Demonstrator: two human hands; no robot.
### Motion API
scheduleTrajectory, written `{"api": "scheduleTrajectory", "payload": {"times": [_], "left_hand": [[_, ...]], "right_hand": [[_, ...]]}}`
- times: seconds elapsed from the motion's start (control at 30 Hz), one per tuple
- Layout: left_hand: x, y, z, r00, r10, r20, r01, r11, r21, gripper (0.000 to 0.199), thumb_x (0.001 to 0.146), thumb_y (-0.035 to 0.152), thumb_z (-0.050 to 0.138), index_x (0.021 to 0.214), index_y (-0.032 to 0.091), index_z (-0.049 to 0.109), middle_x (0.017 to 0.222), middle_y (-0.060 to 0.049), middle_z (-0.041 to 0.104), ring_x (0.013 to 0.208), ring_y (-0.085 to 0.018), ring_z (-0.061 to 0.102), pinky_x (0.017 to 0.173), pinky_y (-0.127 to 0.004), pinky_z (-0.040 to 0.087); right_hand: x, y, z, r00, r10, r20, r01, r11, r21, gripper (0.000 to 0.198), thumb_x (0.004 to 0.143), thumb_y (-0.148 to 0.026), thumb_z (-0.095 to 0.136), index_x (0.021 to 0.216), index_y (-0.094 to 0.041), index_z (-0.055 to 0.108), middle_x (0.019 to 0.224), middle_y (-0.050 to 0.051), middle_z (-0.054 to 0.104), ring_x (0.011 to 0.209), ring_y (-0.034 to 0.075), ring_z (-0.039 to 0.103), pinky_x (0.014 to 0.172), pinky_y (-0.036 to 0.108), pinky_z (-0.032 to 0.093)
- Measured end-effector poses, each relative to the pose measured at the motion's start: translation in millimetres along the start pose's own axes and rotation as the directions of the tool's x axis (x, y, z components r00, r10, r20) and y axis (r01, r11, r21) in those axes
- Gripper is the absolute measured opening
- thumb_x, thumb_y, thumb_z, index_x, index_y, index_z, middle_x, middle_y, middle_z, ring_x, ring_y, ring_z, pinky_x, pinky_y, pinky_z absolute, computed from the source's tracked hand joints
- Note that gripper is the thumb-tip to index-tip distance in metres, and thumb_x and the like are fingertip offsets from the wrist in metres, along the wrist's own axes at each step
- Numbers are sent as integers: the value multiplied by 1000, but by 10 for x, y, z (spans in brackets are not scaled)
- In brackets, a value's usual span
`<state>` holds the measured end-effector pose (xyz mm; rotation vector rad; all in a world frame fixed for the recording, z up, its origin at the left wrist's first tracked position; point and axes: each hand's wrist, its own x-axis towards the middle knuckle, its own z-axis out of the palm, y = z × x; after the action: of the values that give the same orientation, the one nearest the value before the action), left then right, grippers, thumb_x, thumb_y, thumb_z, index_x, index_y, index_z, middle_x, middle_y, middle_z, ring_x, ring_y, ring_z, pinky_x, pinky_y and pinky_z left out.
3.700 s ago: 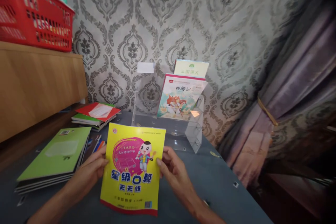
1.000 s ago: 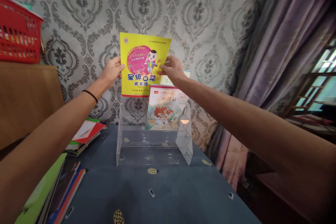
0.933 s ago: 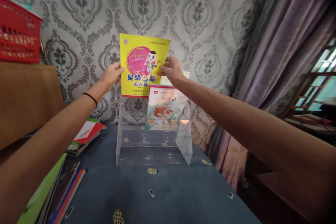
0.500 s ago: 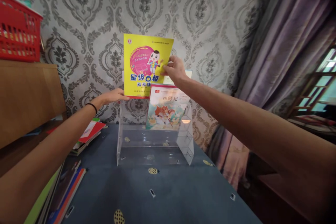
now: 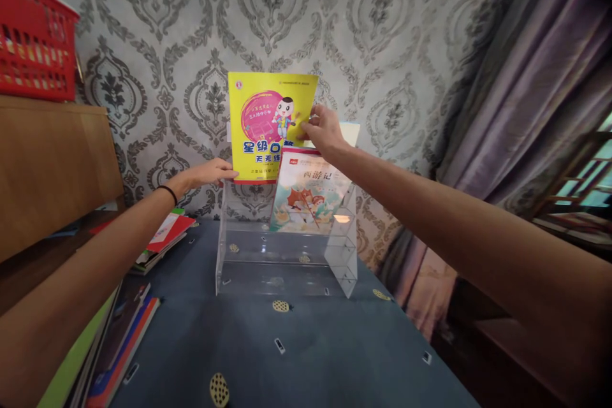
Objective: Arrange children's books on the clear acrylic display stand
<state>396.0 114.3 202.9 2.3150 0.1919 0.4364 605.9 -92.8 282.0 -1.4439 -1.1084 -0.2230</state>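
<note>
Thumb and fingers of our right hand (image 5: 325, 131) are clamped on the right edge of the yellow workbook (image 5: 262, 108). Our left hand (image 5: 210, 172) reaches its lower left corner, thumb along the bottom edge; whether those fingers pinch the cover, the stand's side, or merely steady both, we cannot tell.

We hold the workbook upright at the top of the clear stand (image 5: 277, 277), its lower right part hidden behind the picture-covered book (image 5: 310, 194). Gripping one side high and meeting the opposite corner low probably stops the thin cover from swinging or folding. Whether its bottom edge rests on the top tier is unclear. The stand's stepped tiers seem meant to let each cover show above the one in front; a pale book (image 5: 350, 132) peeks out behind our right wrist.

Our workbook looks glossy and flat, with a pink circle, a cartoon child, dark blue characters and a red strip along the bottom.

Further left on the dark tablecloth (image 5: 258, 357) lie the red-topped pile (image 5: 178, 228) and the blue-and-orange books (image 5: 136, 338).
</note>
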Motion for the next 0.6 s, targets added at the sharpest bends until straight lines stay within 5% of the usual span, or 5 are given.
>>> {"api": "scheduleTrajectory", "payload": {"times": [0.27, 0.6], "left_hand": [[12, -35, -9, 1000, 3, -23, -1, 997, 74, 48, 68, 55, 69, 96, 16, 76, 106, -11, 74, 98, -29, 65, 74, -34, 52], [36, -127, -10, 992, 91, -92, -83, 992, 96, 44, 72, 50, 62, 96, 15, 75, 97, -9, 75, 87, -24, 65, 69, -31, 51]], "right_hand": [[-45, -94, -14, 981, 174, 81, -169, 984, -61, 25, 85, -7, 69, 104, -21, 63, 85, 4, 71, 84, 23, 74, 77, 39, 65], [-30, -215, -29, 932, 291, 217, -205, 916, -345, 18, 76, -5, 70, 90, -16, 74, 81, 9, 73, 73, 22, 68, 63, 36, 58]]}}
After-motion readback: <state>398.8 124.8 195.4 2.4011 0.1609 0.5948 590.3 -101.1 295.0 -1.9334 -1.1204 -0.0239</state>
